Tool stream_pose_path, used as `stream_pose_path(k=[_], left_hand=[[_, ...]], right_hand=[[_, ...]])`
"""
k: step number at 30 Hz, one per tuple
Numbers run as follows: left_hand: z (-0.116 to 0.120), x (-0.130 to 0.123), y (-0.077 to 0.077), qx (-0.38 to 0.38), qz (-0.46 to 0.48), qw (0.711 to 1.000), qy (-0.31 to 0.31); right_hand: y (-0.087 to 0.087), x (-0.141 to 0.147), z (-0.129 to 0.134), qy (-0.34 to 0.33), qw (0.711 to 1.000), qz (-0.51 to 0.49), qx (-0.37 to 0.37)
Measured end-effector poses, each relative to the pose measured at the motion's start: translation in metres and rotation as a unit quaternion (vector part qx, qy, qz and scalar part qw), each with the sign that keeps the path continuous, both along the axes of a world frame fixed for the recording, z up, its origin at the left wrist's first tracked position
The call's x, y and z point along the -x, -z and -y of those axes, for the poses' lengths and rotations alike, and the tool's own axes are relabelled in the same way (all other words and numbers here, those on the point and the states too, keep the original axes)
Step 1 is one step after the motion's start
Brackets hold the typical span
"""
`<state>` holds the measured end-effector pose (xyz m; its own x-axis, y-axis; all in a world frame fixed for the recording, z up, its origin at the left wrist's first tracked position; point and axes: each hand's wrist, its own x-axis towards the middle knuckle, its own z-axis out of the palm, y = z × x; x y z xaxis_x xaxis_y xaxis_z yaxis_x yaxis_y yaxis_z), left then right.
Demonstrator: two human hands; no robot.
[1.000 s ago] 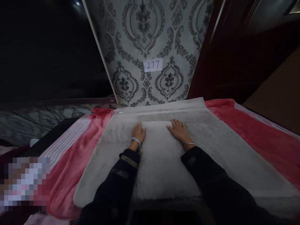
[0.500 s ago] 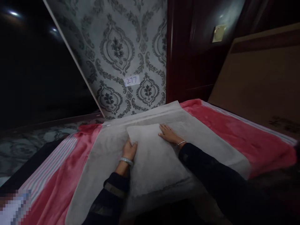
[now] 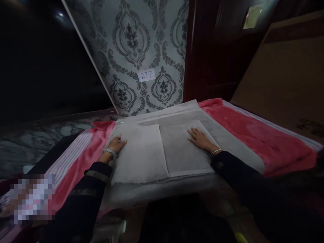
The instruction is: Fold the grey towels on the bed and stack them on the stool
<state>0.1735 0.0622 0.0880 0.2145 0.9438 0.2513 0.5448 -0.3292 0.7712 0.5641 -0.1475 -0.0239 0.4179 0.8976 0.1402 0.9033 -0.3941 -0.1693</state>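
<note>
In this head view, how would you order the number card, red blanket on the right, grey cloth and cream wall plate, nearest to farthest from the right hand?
From the right hand:
1. Grey cloth, beneath it
2. Red blanket, right side
3. Number card, on patterned wall
4. Cream wall plate, upper right

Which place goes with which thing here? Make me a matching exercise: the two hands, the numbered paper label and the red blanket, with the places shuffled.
Things
1. Left hand
2. Right hand
3. Paper label
4. Red blanket

Places
A. Up on the patterned wallpaper
B. By the left edge of the folded part of the grey cloth
C. Showing on both sides of the grey cloth
D. Spread on the right side of the grey cloth's folded part

Right pairs: 1-B, 2-D, 3-A, 4-C
</note>
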Motion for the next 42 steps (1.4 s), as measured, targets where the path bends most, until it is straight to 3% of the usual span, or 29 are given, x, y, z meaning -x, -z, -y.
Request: stream_pose_path(k=[2, 4, 6, 8, 11, 15, 17, 20, 27, 32, 39, 42], left_hand=[[0.007, 0.016, 0.011, 0.011, -0.047, 0.999, -0.025], [0.019, 0.015, 0.016, -0.002, -0.147, 0.989, -0.032], [0.040, -0.003, 0.019, -0.052, -0.279, 0.959, 0.011], [0.070, -0.031, 0.027, -0.111, -0.370, 0.917, 0.102], [0.119, -0.072, 0.048, -0.136, -0.368, 0.895, 0.213], [0.154, -0.102, 0.075, -0.081, -0.368, 0.904, 0.203], [0.155, -0.106, 0.076, -0.057, -0.374, 0.907, 0.182], [0.152, -0.105, 0.066, -0.054, -0.384, 0.904, 0.180], [0.148, -0.111, 0.047, -0.100, -0.442, 0.878, 0.152], [0.134, -0.115, 0.041, -0.039, -0.452, 0.875, 0.166], [0.144, -0.113, 0.050, -0.082, -0.405, 0.898, 0.147], [0.134, -0.109, 0.046, -0.052, -0.391, 0.896, 0.203]], right_hand=[[0.009, 0.008, 0.004, 0.011, 0.999, 0.030, -0.006], [0.013, 0.013, 0.007, 0.015, 0.999, 0.044, -0.012], [0.014, 0.014, 0.008, 0.016, 0.999, 0.046, -0.014], [0.014, 0.013, 0.008, 0.019, 0.999, 0.047, -0.016], [0.013, 0.012, 0.009, 0.026, 0.998, 0.050, -0.018], [0.011, 0.014, 0.011, 0.025, 0.998, 0.054, -0.015], [0.010, 0.014, 0.011, 0.023, 0.998, 0.053, -0.015], [0.012, 0.013, 0.012, 0.020, 0.998, 0.059, -0.023], [0.021, 0.005, 0.011, 0.008, 0.994, 0.065, -0.082], [0.018, 0.006, 0.011, 0.007, 0.995, 0.050, -0.084], [0.018, 0.007, 0.011, 0.012, 0.995, 0.039, -0.087], [0.018, 0.008, 0.010, 0.016, 0.995, 0.040, -0.089]])
